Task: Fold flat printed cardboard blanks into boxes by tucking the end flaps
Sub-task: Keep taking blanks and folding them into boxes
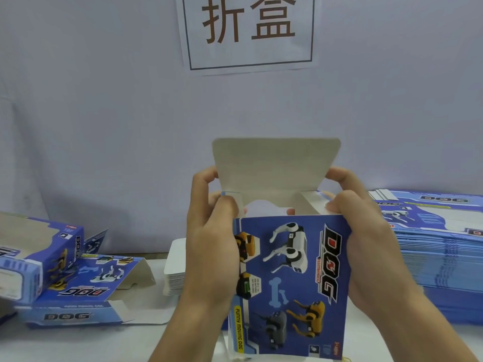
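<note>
The box is held upright above the table, its blue printed face toward the camera; the left hand grips its left side, fingers curled round the edge; the right hand grips the right side likewise; the top flap stands open; farther off, folded boxes lie left, a stack of flat blanks right; a paper sign hangs on the wall.

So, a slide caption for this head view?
Both hands hold a printed box upright, top flap open.
</note>
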`<state>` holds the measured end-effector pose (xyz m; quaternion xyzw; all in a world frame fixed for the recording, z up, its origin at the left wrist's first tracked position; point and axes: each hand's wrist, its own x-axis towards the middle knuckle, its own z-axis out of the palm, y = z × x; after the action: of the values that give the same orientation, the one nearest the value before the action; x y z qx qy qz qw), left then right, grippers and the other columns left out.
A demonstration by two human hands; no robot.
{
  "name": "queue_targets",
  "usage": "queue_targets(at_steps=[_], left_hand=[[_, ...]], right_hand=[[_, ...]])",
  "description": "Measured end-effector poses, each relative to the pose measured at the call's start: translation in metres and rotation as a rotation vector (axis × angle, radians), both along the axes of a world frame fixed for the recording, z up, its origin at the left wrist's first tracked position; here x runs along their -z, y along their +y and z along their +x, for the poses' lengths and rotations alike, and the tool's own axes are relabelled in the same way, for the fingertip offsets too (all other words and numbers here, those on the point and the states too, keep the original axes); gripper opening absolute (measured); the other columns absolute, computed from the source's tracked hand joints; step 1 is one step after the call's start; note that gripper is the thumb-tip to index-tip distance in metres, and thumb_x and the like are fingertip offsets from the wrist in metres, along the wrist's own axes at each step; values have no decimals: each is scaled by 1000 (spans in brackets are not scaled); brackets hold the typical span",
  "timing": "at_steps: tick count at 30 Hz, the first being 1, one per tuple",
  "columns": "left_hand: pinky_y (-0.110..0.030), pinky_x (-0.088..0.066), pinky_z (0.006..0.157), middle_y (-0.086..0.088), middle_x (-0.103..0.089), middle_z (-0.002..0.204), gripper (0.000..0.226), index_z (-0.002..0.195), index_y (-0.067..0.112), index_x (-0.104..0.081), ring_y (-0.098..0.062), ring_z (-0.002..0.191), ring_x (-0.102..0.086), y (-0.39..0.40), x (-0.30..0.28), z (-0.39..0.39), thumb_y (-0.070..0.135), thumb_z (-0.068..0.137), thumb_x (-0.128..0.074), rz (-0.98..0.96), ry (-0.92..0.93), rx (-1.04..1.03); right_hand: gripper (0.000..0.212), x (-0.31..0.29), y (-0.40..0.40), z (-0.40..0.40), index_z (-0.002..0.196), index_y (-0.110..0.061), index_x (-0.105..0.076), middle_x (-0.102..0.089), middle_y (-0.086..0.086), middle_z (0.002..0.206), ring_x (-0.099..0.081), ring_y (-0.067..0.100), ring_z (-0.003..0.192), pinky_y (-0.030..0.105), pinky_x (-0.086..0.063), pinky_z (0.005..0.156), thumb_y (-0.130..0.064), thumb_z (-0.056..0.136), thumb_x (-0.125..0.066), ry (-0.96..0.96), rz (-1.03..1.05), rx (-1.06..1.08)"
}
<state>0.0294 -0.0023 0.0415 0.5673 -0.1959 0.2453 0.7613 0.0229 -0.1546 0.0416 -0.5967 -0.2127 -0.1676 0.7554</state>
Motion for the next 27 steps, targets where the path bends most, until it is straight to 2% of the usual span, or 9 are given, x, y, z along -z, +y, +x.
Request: queue_targets(at_steps=[3, 8, 11, 13, 15, 18, 22, 24, 27], left_hand=[[-29, -42, 47, -16, -55, 83, 14, 79, 26, -59, -24, 71, -55, -1, 0, -1, 26, 86, -46, 10, -47, -32], [-59, -49, 87, 3, -71, 115, 34, 77, 22, -64, -30, 109, -67, 4, 7, 0, 51, 70, -47, -95, 15, 12], [-55, -54, 87, 4, -72, 110, 29, 74, 23, -62, -30, 110, -67, 5, 6, 2, 46, 80, -45, -69, 30, -31], [-45, -58, 74, 4, -73, 100, 34, 83, 23, -62, -26, 97, -72, 6, 4, 4, 51, 82, -43, -51, 51, -21], [-35, -57, 65, 2, -74, 94, 47, 96, 27, -64, -20, 86, -74, 6, 2, 5, 64, 84, -39, -38, 63, -5], [-31, -58, 63, 5, -76, 91, 59, 109, 39, -61, -13, 78, -75, 4, 0, 3, 80, 83, -29, 9, 88, -29], [-42, -58, 86, 10, -70, 116, 53, 117, 50, -56, -16, 104, -71, 5, 3, 5, 84, 79, -39, 11, 102, 39], [-41, -52, 98, 15, -66, 121, 50, 115, 56, -56, -13, 116, -64, 10, 4, 6, 79, 71, -48, 70, 107, 75], [-20, -57, 70, 14, -72, 109, 41, 124, 51, -52, -5, 92, -72, 12, 4, 12, 57, 85, -62, 218, 128, 179]], right_hand=[[20, 0, 0, -1, 86, -18, -61, -59, 34, 84, -58, 36, 63, 45, -44, 58, -26, 77, -45, -33, 14, 69], [34, 10, -2, -3, 84, -15, -66, -74, 16, 82, -70, 30, 64, 35, -53, 52, -37, 85, -40, -36, 97, 21], [38, 11, -1, -4, 95, -13, -66, -74, 18, 92, -72, 34, 73, 39, -57, 58, -41, 88, -42, -60, 26, 30], [37, 2, -1, 0, 111, -18, -65, -73, 14, 109, -72, 35, 89, 46, -59, 73, -41, 82, -64, -55, -25, -30], [68, -6, -6, 4, 125, -25, -53, -68, -6, 123, -70, 26, 104, 41, -58, 83, -48, 68, -80, -102, -110, -18], [65, -4, -16, 1, 139, -50, -42, -61, -1, 135, -65, 33, 115, 52, -56, 87, -22, 88, -72, -88, -152, -134], [74, 7, -20, -3, 132, -64, -40, -62, -2, 133, -61, 38, 120, 65, -50, 90, -50, 70, -77, -123, -191, 46], [66, 4, -20, 0, 128, -59, -48, -71, 5, 117, -70, 34, 103, 53, -58, 74, -50, 70, -78, -102, 19, 65], [61, -1, -28, -1, 131, -42, -52, -78, -4, 93, -76, 18, 78, 31, -59, 55, -44, 73, -68, -36, 292, 81]])
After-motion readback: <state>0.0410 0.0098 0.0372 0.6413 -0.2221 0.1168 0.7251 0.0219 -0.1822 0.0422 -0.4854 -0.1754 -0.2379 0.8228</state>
